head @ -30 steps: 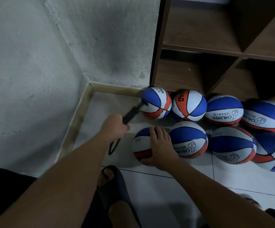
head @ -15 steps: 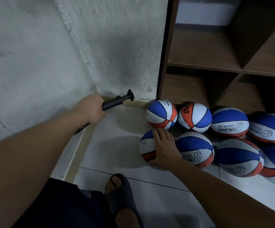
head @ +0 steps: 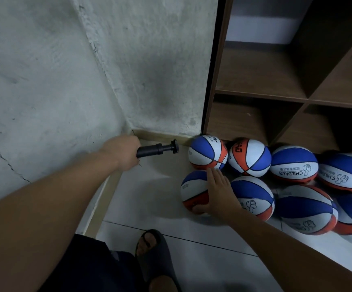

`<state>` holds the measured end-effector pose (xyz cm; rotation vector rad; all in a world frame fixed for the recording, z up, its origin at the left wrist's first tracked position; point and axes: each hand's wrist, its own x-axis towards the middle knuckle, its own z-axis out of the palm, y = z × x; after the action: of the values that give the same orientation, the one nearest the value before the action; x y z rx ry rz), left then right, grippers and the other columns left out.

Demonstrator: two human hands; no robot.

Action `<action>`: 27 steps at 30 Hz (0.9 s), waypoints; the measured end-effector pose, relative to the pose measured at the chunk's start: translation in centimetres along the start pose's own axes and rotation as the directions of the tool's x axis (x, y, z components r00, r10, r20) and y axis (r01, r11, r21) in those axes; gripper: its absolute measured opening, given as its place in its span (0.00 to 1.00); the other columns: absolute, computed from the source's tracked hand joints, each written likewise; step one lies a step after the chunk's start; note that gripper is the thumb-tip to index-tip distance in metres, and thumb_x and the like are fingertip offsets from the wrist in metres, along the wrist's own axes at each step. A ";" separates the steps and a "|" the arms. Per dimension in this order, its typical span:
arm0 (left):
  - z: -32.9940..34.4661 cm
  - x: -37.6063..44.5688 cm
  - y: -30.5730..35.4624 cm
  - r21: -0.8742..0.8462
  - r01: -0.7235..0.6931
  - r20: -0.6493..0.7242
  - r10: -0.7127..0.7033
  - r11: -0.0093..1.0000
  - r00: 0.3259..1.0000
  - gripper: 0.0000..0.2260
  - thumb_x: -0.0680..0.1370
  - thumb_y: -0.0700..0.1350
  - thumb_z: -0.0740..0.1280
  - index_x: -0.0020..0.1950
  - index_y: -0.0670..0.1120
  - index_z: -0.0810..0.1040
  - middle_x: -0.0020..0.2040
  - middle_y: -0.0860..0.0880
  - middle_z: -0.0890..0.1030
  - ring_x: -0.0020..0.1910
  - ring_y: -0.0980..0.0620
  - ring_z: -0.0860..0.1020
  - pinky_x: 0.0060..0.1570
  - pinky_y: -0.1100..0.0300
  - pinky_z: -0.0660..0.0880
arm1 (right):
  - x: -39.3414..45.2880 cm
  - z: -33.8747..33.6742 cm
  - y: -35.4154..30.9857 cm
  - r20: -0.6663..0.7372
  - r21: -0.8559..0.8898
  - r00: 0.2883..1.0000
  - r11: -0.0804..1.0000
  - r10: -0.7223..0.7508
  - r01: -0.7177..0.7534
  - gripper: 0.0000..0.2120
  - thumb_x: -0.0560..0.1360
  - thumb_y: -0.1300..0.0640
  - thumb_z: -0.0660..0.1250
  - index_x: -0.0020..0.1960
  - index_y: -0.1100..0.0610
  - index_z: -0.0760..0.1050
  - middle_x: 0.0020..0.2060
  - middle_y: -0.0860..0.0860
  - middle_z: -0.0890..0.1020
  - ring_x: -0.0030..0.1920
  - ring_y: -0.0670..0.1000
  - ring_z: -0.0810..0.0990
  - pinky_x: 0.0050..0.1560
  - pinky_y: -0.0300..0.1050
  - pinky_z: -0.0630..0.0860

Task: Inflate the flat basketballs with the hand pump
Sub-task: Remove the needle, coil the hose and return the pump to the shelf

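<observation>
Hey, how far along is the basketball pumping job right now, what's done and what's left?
Done: nothing clearly; I can't tell which balls are full. In hand: the left hand grips the pump, held off to the side, not attached to any ball. The right hand rests on the nearest basketball. Left: attach the pump to that ball, inflate it, then check the other balls by the shelf.

left hand (head: 122, 151) grips pump (head: 157, 149) | right hand (head: 218, 193) rests on basketball (head: 194, 191)
</observation>
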<state>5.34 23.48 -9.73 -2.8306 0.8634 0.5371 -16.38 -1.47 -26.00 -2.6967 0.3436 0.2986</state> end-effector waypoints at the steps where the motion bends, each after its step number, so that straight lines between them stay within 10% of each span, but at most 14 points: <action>1: -0.5 -0.2 0.4 0.045 -0.020 -0.015 0.021 0.999 1.000 0.09 0.79 0.46 0.74 0.42 0.51 0.77 0.38 0.50 0.79 0.37 0.50 0.80 0.36 0.57 0.75 | -0.2 -1.3 0.1 -0.025 0.077 0.999 0.996 0.044 -0.042 0.68 0.65 0.24 0.76 0.87 0.55 0.42 0.86 0.54 0.51 0.86 0.57 0.47 0.85 0.60 0.51; 8: -6.6 -1.9 7.4 0.222 -0.168 -0.114 0.196 0.961 0.974 0.07 0.79 0.41 0.70 0.47 0.51 0.73 0.43 0.49 0.77 0.38 0.48 0.78 0.38 0.56 0.73 | -1.6 -16.7 -2.5 -0.354 0.214 0.933 0.966 -0.060 0.143 0.51 0.71 0.28 0.73 0.83 0.52 0.61 0.76 0.51 0.69 0.75 0.51 0.70 0.74 0.49 0.72; 20: -10.7 -6.6 15.9 0.185 -0.404 -0.110 0.428 0.896 0.897 0.15 0.77 0.40 0.69 0.37 0.52 0.68 0.36 0.50 0.74 0.32 0.51 0.74 0.32 0.56 0.71 | -6.8 -21.2 -3.3 -0.264 0.166 0.898 0.900 -0.353 0.402 0.10 0.81 0.45 0.73 0.57 0.47 0.77 0.47 0.42 0.76 0.47 0.46 0.77 0.46 0.40 0.73; 27: -11.0 -6.5 16.9 0.251 -0.472 -0.169 0.519 0.845 0.838 0.07 0.74 0.44 0.72 0.41 0.54 0.76 0.38 0.54 0.77 0.36 0.51 0.77 0.41 0.52 0.81 | -9.0 -21.2 -2.2 -0.244 0.161 0.897 0.897 -0.367 0.411 0.08 0.85 0.45 0.67 0.62 0.45 0.75 0.46 0.42 0.78 0.46 0.47 0.78 0.44 0.44 0.75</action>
<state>-5.87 10.31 2.52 -2.4995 1.6250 0.1492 -20.94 -6.61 -3.96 -2.5143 -0.1127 -0.1345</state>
